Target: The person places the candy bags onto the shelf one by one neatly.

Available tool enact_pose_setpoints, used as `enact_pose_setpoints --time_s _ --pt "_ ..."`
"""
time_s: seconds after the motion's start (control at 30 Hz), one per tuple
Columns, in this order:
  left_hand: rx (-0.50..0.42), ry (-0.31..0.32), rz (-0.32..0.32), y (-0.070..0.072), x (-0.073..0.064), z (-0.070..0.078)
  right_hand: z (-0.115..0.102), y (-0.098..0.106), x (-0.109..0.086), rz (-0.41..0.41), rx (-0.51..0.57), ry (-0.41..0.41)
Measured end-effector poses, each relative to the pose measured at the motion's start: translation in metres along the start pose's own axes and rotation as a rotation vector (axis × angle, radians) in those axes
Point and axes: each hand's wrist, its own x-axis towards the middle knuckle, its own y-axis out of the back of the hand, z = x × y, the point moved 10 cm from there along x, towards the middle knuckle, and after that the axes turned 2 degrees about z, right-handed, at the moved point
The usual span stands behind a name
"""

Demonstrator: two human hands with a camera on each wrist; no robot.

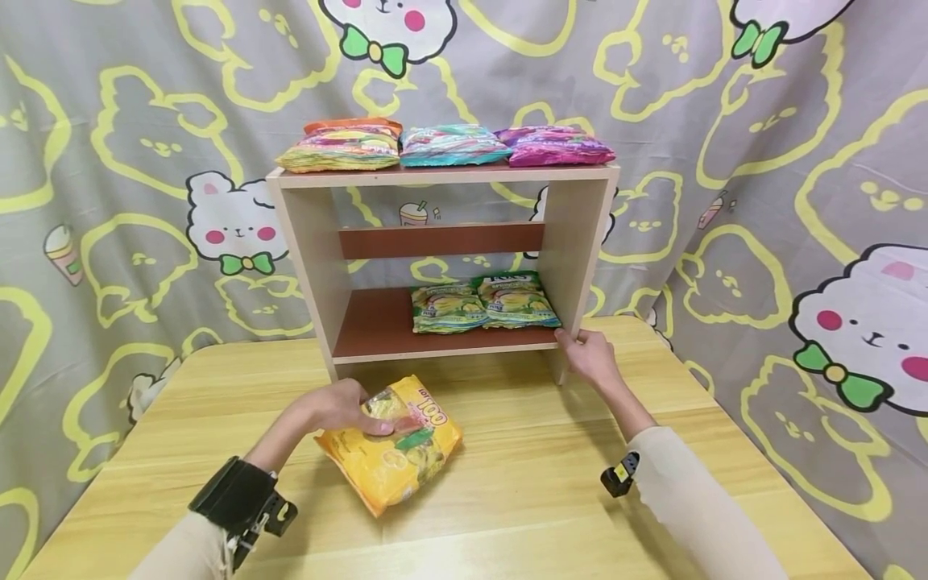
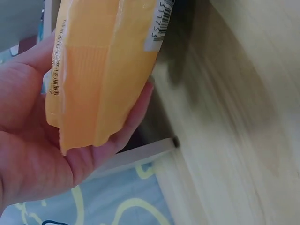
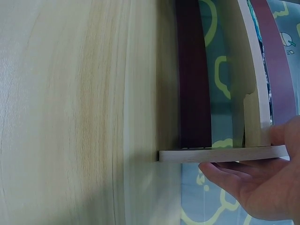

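My left hand [image 1: 344,409] grips a yellow snack bag [image 1: 395,459] by one edge, the thumb on its printed front. The bag is tilted in front of the small wooden shelf [image 1: 445,354], over the table. In the left wrist view its plain orange back and a barcode show, with the fingers [image 2: 136,110] behind the bag. My right hand [image 1: 590,354] holds the shelf's right side panel at the level of the lower board. The right wrist view shows its fingers [image 3: 225,178] along the panel's outer face and the thumb near the board's front edge.
Two green snack bags [image 1: 482,302] lie on the right part of the lower board. On the top board sit an orange bag [image 1: 341,145], a turquoise bag [image 1: 455,145] and a purple bag [image 1: 554,147]. A patterned curtain [image 1: 145,161] hangs behind the wooden table [image 1: 551,499].
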Motion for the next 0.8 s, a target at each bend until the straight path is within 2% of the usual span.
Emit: enact_pose_setpoints --time_s 0.13,0.37,0.57,0.8 --pt "-0.049 -0.002 0.034 0.007 -0.001 0.007 0.000 -0.001 -0.001 -0.005 0.006 0.000" --pt "-0.037 -0.076 0.118 0.019 -0.004 0.025 -0.002 0.001 -0.001 0.000 0.002 0.006" --pt "-0.075 -0.094 0.137 0.023 -0.008 0.036 -0.002 0.001 -0.001 -0.002 -0.002 0.001" --pt "-0.070 -0.124 0.166 0.027 -0.010 0.044 -0.001 0.001 -0.001 0.004 -0.005 0.001"
